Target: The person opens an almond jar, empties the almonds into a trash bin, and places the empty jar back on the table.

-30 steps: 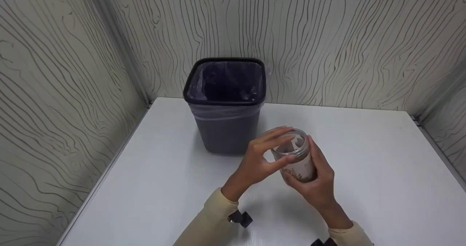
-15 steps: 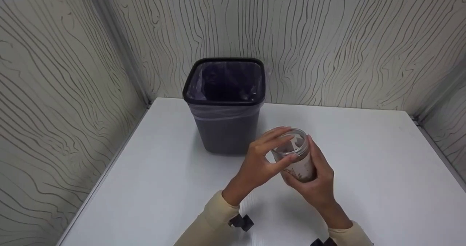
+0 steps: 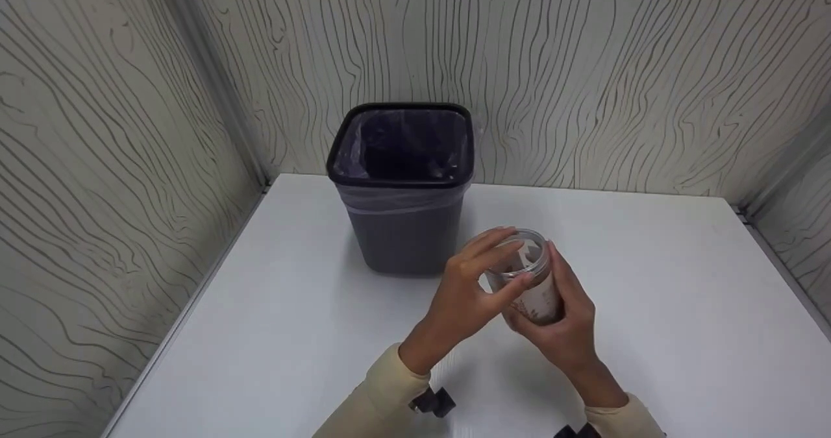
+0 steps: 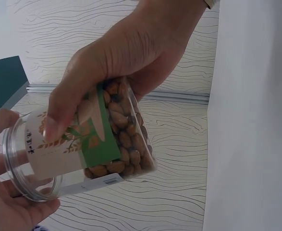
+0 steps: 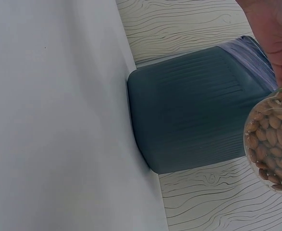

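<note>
A clear jar (image 3: 538, 300) with a pale label is held tilted over the table in the head view. In the left wrist view, brown almonds (image 4: 124, 130) fill its bottom part, beside a green band. My right hand (image 3: 566, 335) grips the jar's body, thumb across the label. At the clear top end, my left hand (image 3: 469, 285) holds the ringed rim (image 4: 17, 166) with its fingers on one side and the thumb on the other. From the right wrist view, the jar's round base shows packed almonds (image 5: 274, 149).
Behind the hands stands a dark grey trash bin (image 3: 407, 240) with a clear plastic liner (image 3: 402, 199) folded over its rim. The white table (image 3: 272, 334) meets panels (image 3: 617, 87) with a wood-line pattern at the back and sides.
My left wrist has swung slightly down and to the right, its thumb sliding a little right along the rim. The jar has turned slightly; the right hand stays in place.
</note>
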{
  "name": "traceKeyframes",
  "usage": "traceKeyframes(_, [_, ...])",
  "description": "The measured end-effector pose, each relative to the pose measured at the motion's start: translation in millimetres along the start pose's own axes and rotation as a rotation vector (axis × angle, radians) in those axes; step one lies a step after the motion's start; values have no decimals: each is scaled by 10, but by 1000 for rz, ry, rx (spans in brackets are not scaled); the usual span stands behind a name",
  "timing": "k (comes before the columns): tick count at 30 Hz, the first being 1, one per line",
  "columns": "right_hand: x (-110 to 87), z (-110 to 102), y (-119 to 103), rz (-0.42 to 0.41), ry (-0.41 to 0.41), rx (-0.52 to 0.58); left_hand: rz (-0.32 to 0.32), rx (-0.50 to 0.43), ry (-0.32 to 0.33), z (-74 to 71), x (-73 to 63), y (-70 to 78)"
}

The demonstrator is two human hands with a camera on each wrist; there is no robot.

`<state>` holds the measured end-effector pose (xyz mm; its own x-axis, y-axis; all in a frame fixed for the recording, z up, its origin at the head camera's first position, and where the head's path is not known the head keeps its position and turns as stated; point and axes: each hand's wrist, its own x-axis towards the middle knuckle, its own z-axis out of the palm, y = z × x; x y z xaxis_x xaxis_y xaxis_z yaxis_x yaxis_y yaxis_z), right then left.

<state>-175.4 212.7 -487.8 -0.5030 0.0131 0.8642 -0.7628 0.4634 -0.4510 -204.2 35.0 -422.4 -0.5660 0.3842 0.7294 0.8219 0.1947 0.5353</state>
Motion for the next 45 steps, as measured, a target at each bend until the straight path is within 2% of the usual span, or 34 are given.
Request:
traceKeyframes(7, [-6, -4, 9, 1, -5, -17, -31, 26, 5, 12, -4, 35])
traceKeyframes(12, [10, 1, -3, -14, 2, -44, -28, 36, 1, 9, -2, 30])
traceKeyframes(17, [25, -7, -25, -2, 1, -17, 5, 5, -27, -20, 11, -39])
traceKeyframes(21, [47, -15, -70, 28, -6, 16, 51, -59, -52, -49, 24, -148])
traceKeyframes(28, [158, -3, -276, 20, -8, 45, 129, -174, -82, -65, 35, -327])
traceKeyframes(32, [203, -7, -391, 32, 1, 59, 139, -200, -90, -57, 42, -348])
traceKeyframes(36, [206, -10, -435, 64, 4, 47, 143, -183, -92, -56, 47, -341])
traceKeyframes(40, [202, -12, -439, 76, -1, 43, 145, -177, -93, -61, 46, -340])
traceKeyframes(45, [176, -9, -364, 49, -5, 49, 144, -178, -93, -63, 44, -342])
